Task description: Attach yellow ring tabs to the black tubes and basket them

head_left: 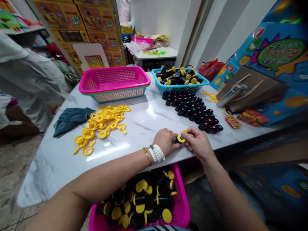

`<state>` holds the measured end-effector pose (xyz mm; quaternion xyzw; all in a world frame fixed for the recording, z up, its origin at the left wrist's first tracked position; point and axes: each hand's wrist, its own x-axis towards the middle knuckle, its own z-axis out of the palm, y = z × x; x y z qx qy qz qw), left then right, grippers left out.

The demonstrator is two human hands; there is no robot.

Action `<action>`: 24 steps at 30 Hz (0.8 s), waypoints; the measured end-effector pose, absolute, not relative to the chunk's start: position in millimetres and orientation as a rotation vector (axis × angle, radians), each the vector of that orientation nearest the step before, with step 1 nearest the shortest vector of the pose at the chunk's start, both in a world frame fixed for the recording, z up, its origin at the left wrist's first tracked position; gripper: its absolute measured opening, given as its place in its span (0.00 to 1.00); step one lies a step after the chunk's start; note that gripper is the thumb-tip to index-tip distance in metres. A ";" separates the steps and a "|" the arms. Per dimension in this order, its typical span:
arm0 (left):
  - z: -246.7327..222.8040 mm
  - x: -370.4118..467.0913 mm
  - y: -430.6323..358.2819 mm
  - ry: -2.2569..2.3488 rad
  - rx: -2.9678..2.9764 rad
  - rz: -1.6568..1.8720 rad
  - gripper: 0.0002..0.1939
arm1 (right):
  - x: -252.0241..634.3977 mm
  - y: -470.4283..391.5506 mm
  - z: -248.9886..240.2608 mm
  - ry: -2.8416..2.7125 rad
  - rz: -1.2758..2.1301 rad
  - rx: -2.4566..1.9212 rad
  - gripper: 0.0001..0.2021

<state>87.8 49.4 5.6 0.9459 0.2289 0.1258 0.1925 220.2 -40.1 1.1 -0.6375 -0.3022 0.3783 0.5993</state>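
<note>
At the table's front edge my left hand (166,141) is closed around a small black cylinder (175,140). A yellow plastic ring with a tab (181,138) sits on the cylinder's end, and a blue dot shows through its middle. My right hand (198,142) pinches the ring by its tab side, fingertips touching both pieces. Left of my hands lies a loose pile of yellow rings with tabs (106,118). Beyond my right hand, rows of black cylinders (192,109) stand upright with coloured dots on top.
A pink basket (184,199) below the table edge holds black cylinders with yellow caps. A blue basket (160,86) at the back holds more. Stacked pink and green baskets (113,86) stand back left, near a dark cloth (71,120). A paper bag (252,89) stands right.
</note>
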 end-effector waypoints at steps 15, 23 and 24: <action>5.4 87.0 42.2 0.723 2.682 0.291 0.17 | 218.9 -45.2 -1.8 -0.786 0.896 -1.484 0.16; 3.2 87.7 43.3 0.701 2.697 0.323 0.15 | 215.5 -44.3 -3.1 -0.690 0.877 -1.400 0.17; 3.0 88.0 43.6 0.697 2.697 0.324 0.15 | 216.3 -43.7 -2.6 -0.691 0.892 -1.410 0.17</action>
